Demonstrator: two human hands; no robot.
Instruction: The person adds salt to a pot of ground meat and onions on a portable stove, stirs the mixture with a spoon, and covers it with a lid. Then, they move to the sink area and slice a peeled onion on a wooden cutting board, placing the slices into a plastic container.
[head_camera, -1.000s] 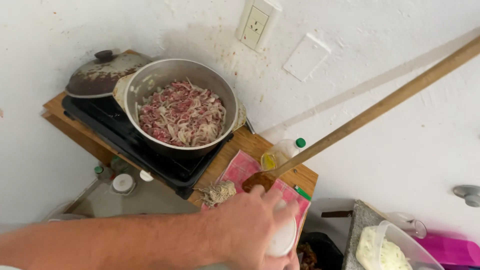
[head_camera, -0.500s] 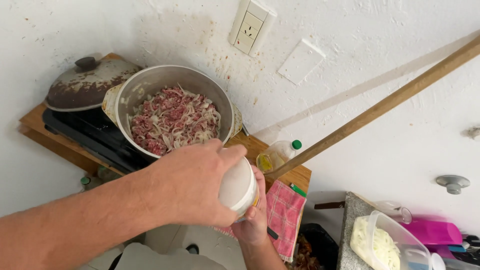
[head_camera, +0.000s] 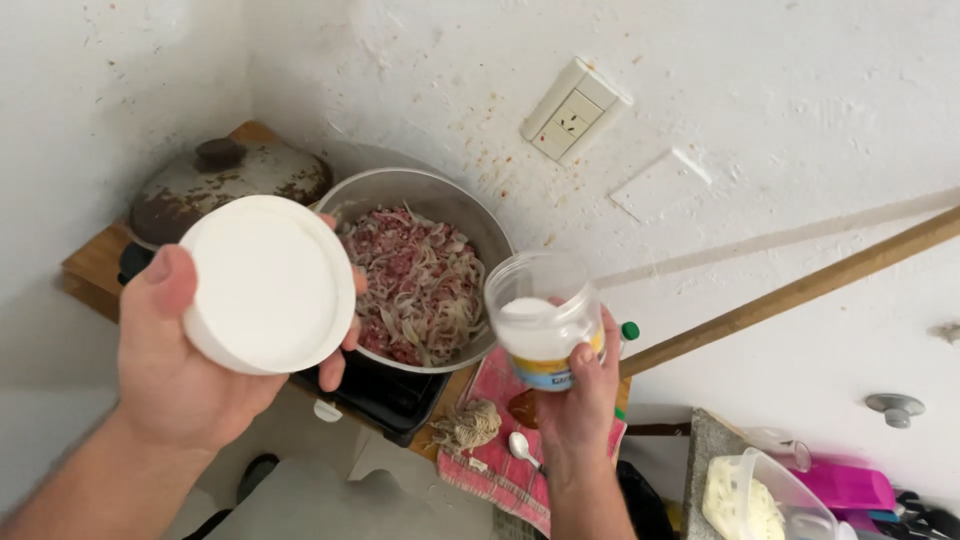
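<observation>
My left hand (head_camera: 190, 365) holds a round white lid (head_camera: 268, 284), lifted off and turned toward me. An open clear jar (head_camera: 545, 318) partly filled with white powder sits upright in my right hand (head_camera: 585, 400), close to the rim of a metal pot (head_camera: 420, 270). The pot stands on a black stove (head_camera: 375, 390) and is full of chopped pink meat mixed with sliced onion. Both hands hover in front of the pot, the lid to its left and the jar to its right.
A worn pot lid (head_camera: 225, 185) lies left of the pot. A pink cloth (head_camera: 500, 460) with a spoon (head_camera: 522, 447) and a string bundle (head_camera: 465, 425) lies below. A wooden pole (head_camera: 800, 290) leans across the wall. A clear tub (head_camera: 755, 495) sits at lower right.
My left hand has taken the white lid off the jar and moved it left, up in front of the stove. The right hand has raised the open jar beside the pot.
</observation>
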